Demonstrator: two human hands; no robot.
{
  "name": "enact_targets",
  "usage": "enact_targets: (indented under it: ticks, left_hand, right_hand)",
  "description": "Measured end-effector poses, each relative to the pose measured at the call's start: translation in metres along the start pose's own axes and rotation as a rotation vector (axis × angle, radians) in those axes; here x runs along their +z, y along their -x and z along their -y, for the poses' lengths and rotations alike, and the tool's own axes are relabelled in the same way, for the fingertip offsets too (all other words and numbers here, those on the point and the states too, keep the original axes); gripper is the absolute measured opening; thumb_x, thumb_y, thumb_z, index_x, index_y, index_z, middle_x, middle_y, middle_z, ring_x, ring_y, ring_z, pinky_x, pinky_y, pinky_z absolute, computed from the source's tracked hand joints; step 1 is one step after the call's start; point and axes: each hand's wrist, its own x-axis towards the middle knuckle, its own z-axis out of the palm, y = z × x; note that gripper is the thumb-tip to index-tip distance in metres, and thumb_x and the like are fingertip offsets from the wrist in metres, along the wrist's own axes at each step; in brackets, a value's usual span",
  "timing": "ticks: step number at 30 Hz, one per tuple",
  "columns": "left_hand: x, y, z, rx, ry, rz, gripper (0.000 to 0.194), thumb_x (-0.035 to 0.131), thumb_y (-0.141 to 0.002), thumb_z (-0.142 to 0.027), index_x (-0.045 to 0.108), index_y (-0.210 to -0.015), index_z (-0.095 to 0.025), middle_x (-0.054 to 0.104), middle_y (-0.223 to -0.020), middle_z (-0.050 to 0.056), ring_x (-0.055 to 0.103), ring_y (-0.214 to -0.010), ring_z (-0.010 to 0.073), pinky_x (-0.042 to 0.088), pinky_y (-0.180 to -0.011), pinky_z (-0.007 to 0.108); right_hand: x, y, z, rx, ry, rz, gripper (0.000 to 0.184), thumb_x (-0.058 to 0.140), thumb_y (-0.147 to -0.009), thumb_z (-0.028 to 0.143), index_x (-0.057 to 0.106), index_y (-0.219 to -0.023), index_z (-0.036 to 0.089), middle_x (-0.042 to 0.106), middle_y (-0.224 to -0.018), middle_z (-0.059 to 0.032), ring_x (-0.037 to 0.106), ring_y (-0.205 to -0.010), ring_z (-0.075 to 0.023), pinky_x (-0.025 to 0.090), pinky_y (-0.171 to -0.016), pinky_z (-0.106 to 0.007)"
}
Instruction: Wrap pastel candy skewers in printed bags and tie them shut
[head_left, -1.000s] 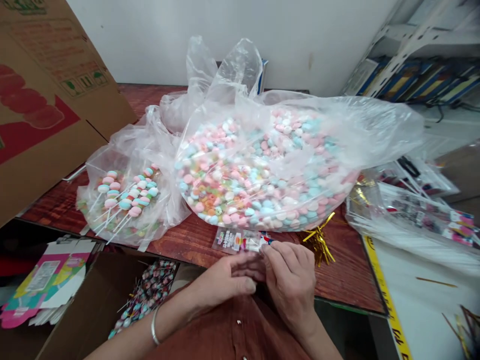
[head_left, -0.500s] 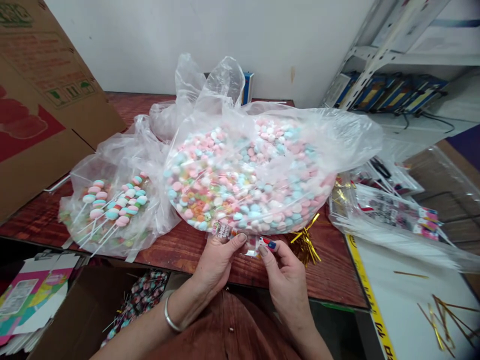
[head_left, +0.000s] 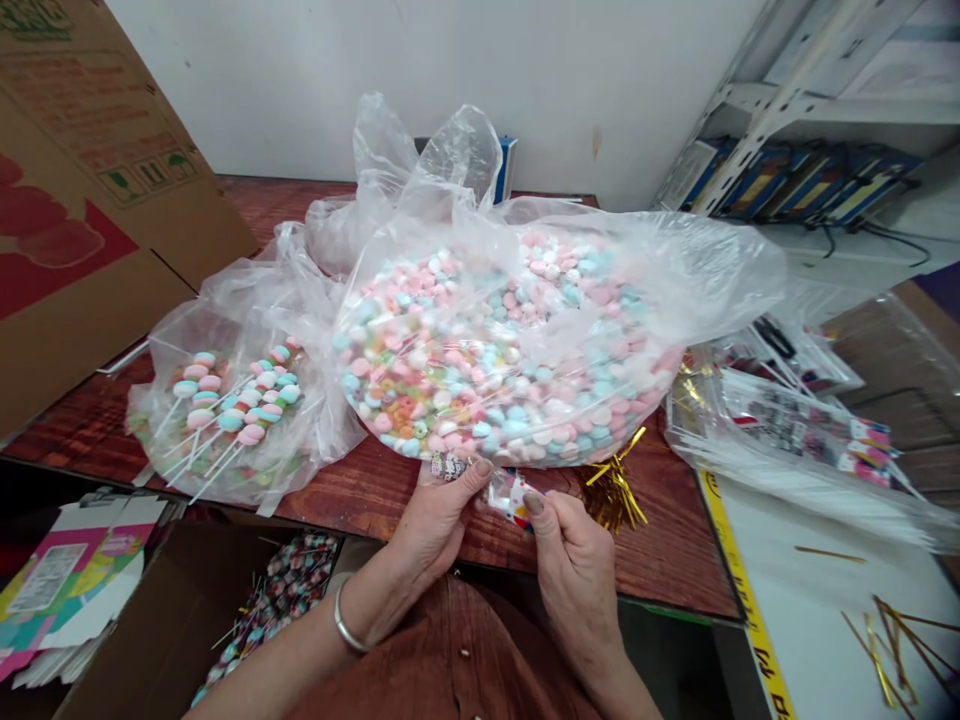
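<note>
A small printed clear plastic bag (head_left: 501, 492) is stretched between my two hands at the table's front edge. My left hand (head_left: 439, 515) pinches its left part, thumb on top. My right hand (head_left: 574, 540) grips its right end, thumb pressed over the closed fingers. Just behind lies a large clear bag (head_left: 510, 350) full of pink, blue and white candies. To its left, marshmallow-like candy sticks (head_left: 251, 400) rest on another clear plastic bag (head_left: 315, 400). A bunch of gold twist ties (head_left: 619, 490) lies right of my right hand.
A large cardboard box (head_left: 97, 170) stands at left. Below the table edge, an open carton (head_left: 180, 600) holds many candy sticks (head_left: 292, 580). Flat printed cards (head_left: 67, 580) lie beside it. At right are stacked printed bags (head_left: 795, 420), loose gold ties (head_left: 885, 640) and a metal shelf (head_left: 757, 120).
My hands were close together in front of the small bag; now both hold it, spread apart. The right hand's grip has shifted on the bag's end. The camera view has moved.
</note>
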Motion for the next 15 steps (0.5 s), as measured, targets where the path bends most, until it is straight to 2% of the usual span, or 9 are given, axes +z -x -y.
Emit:
enact_targets:
  ticks: [2,4,6,8,11,15]
  left_hand:
    - [-0.002,-0.001,0.0,-0.077,0.11,-0.035,0.04,0.093,-0.058,-0.028,0.059,-0.077,-0.017,0.058,-0.066,-0.006,0.052,-0.056,0.0063,0.042,-0.05,0.018]
    - [-0.003,-0.002,0.0,-0.145,0.215,-0.068,0.043,0.094,-0.058,-0.028,0.057,-0.077,-0.016,0.054,-0.063,-0.008,0.044,-0.049,0.003,0.036,-0.044,0.015]
    - [-0.004,-0.003,0.0,-0.189,0.291,-0.089,0.043,0.093,-0.06,-0.028,0.056,-0.078,-0.016,0.052,-0.063,-0.008,0.041,-0.047,0.0022,0.037,-0.044,0.015]
    - [-0.004,-0.003,0.0,-0.209,0.33,-0.091,0.043,0.093,-0.06,-0.028,0.057,-0.08,-0.016,0.052,-0.063,-0.008,0.042,-0.048,0.0029,0.04,-0.045,0.016]
    - [-0.003,-0.003,0.0,-0.204,0.332,-0.07,0.043,0.094,-0.059,-0.027,0.06,-0.084,-0.015,0.059,-0.071,-0.005,0.046,-0.052,0.0043,0.042,-0.048,0.017]
    - [0.0,0.001,0.0,-0.092,0.247,-0.023,0.04,0.093,-0.059,-0.03,0.062,-0.08,-0.016,0.064,-0.076,-0.001,0.055,-0.063,0.0091,0.043,-0.053,0.019]
  right_hand:
    - [-0.002,0.001,0.003,-0.034,-0.028,-0.015,0.047,0.044,-0.103,0.041,0.047,-0.06,0.021,0.048,-0.06,0.0018,0.048,-0.064,-0.0156,0.036,-0.06,-0.027]
    - [-0.004,0.003,0.007,-0.064,-0.048,-0.072,0.043,0.04,-0.104,0.04,0.055,-0.069,0.021,0.054,-0.066,0.0006,0.052,-0.068,-0.0164,0.039,-0.062,-0.027]
    - [-0.007,0.005,0.012,-0.134,-0.045,-0.137,0.032,0.04,-0.104,0.04,0.063,-0.089,0.021,0.061,-0.083,-0.0024,0.057,-0.078,-0.0182,0.043,-0.069,-0.029]
    - [-0.009,0.007,0.017,-0.26,-0.013,-0.171,0.029,0.042,-0.103,0.042,0.063,-0.11,0.022,0.062,-0.1,-0.006,0.058,-0.094,-0.0212,0.047,-0.079,-0.033]
    - [-0.008,0.007,0.022,-0.419,0.075,-0.16,0.035,0.043,-0.103,0.042,0.06,-0.125,0.021,0.058,-0.116,-0.0103,0.055,-0.111,-0.0245,0.047,-0.093,-0.04]
    - [0.001,0.003,0.022,-0.442,0.145,-0.104,0.024,0.053,-0.1,0.029,0.061,-0.121,0.02,0.056,-0.122,-0.0122,0.056,-0.114,-0.0241,0.049,-0.093,-0.039]
